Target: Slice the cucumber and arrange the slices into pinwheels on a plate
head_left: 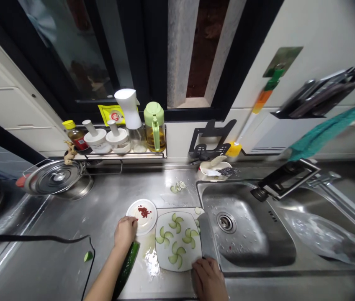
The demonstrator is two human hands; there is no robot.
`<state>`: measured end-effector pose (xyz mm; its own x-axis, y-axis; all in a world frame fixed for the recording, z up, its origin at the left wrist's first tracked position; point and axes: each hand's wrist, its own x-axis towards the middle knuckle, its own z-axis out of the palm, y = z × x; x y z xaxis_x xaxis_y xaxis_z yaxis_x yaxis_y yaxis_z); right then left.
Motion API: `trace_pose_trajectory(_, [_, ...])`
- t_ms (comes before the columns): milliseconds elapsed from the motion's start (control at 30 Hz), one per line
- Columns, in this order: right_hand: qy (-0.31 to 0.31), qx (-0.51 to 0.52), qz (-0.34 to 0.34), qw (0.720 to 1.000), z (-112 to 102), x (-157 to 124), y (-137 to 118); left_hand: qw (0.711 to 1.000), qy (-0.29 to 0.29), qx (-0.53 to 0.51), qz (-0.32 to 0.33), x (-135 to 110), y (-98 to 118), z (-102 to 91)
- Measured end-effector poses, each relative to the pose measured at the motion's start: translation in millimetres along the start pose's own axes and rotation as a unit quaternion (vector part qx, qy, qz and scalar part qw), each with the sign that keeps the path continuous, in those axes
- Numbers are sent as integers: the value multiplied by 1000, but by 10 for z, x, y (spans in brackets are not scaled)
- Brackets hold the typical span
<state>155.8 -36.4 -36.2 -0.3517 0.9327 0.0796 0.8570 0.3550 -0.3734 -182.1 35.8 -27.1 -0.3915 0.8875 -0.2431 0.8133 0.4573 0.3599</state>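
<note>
My left hand is pinched over the left rim of a small round white plate, with a red speck showing at the fingertips, apparently a goji berry. A little heap of these red goji berries lies on that plate. My right hand has its fingers bent against the lower right edge of a square white plate. On the square plate, cucumber slices form several pinwheels. Beside it lies a knife, its handle partly hidden near my right hand. A cucumber lies beneath my left forearm.
Both plates rest on a white cutting board. A sink is to the right. Cucumber scraps lie behind the board, a cucumber end to the left. An oil bottle and jars line a rack; a lidded pot stands left.
</note>
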Motion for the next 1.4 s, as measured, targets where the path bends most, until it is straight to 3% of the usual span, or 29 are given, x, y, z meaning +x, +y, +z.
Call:
trace_pose_trajectory(200, [-29,10,-8,999,-38,18,38,1000,15,-24,-12,-49,-16,-60])
trace_pose_trajectory(333, [-20,26,0,999,-51,47,37,994,44,-103,-17,-186,34,-109])
trace_pose_trajectory(467, [-17,50,-5,999,-66,147,-52,981,49,-188,-6,-437,232,-22])
trace_pose_trajectory(700, [7,68,-15,998,-24,451,-363,965,-7,-257,44,-815,699,300])
trace_pose_trajectory(867, [27,67,-29,997,99,596,-505,970,-8,-243,25,-835,806,383])
trace_pose_trajectory(1400, [-72,13,-34,997,144,827,-669,973,-3,-229,-6,-809,779,486])
